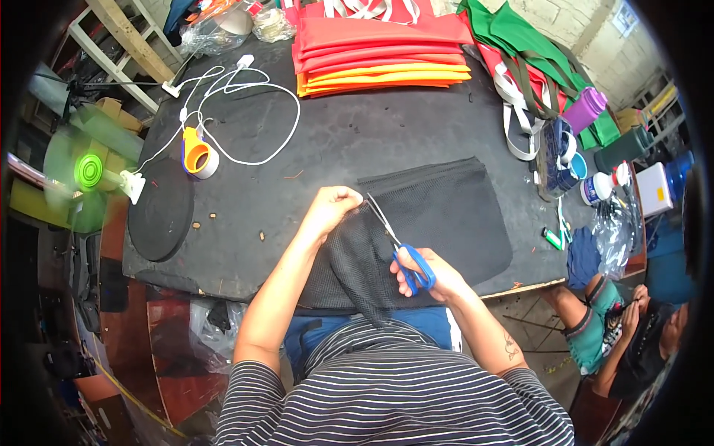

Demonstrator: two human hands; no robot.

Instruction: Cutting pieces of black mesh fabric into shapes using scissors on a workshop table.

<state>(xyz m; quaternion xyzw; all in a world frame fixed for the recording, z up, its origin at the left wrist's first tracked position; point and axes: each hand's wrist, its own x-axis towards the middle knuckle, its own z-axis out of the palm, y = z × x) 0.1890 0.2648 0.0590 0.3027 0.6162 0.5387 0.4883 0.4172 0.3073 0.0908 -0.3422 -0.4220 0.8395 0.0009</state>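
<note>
Black mesh fabric (435, 204) lies on the dark table, part of it bunched and draping over the near edge toward my lap. My left hand (332, 208) pinches the fabric's edge between thumb and fingers and lifts it a little. In my right hand (431, 273) is a pair of blue-handled scissors (418, 269), fingers through the loops. Their blades are slightly apart and point up and left, the tips close beside my left fingertips. Whether the blades touch the mesh there, I cannot tell.
Stacked red, yellow and orange fabric bags (383, 56) stand at the back. A white cable (297, 111), a tape dispenser (199, 157) and a black disc (160, 212) lie left. At right are a purple bottle (585, 110) and a white jar (595, 189). A person (625, 327) sits at lower right.
</note>
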